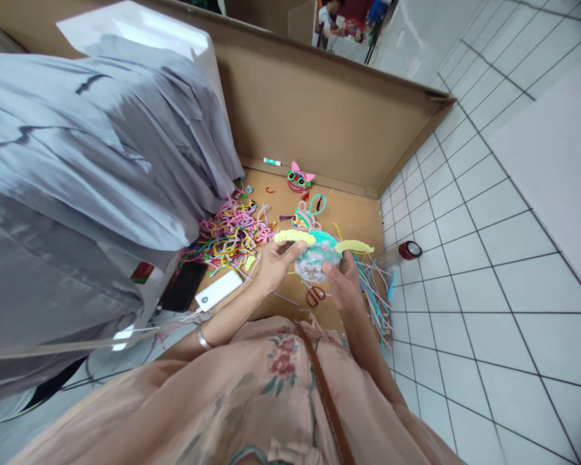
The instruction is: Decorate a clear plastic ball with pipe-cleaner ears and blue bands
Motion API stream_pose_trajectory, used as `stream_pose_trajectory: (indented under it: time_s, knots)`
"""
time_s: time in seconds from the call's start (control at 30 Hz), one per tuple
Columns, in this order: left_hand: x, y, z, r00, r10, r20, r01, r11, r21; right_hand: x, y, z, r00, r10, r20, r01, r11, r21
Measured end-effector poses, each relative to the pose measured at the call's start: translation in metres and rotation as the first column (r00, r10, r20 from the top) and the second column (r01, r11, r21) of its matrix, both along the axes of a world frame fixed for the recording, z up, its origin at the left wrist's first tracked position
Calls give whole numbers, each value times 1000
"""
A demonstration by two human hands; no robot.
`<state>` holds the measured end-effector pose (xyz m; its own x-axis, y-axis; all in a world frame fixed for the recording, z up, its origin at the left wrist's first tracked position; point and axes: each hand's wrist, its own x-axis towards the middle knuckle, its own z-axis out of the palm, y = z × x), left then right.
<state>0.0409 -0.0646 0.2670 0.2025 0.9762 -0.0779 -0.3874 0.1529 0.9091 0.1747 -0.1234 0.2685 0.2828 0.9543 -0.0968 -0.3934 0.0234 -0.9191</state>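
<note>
I hold a round pipe-cleaner craft ball (316, 256), pale green and pink with a teal top, above a brown cardboard sheet (351, 216). Two fuzzy yellow pieces stick out from its sides like ears. My left hand (274, 263) is closed on its left side, thumb near the left yellow ear. My right hand (343, 282) is closed on its lower right side. Red-handled scissors (314, 295) lie just below the ball, between my hands.
A heap of coloured pipe cleaners (230, 234) lies left of my hands; loose straight ones (375, 294) lie at right. A pink-eared figure (299, 179), a marker (272, 161), a white power bank (219, 290), a black phone (183, 286) and a red tape roll (410, 250) lie around. Grey cloth (87, 161) fills the left.
</note>
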Motion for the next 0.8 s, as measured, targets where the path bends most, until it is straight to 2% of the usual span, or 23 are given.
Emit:
stream_pose_trajectory:
  time_s: [0.4, 0.8]
  knots:
    - [-3, -4, -3, 999, -21, -27, 22, 999, 28, -2, -2, 0, 1000, -20, 6, 20, 1000, -15]
    - [-3, -4, 4, 991, -59, 120, 56, 998, 31, -3, -5, 0, 999, -30, 12, 29, 998, 53]
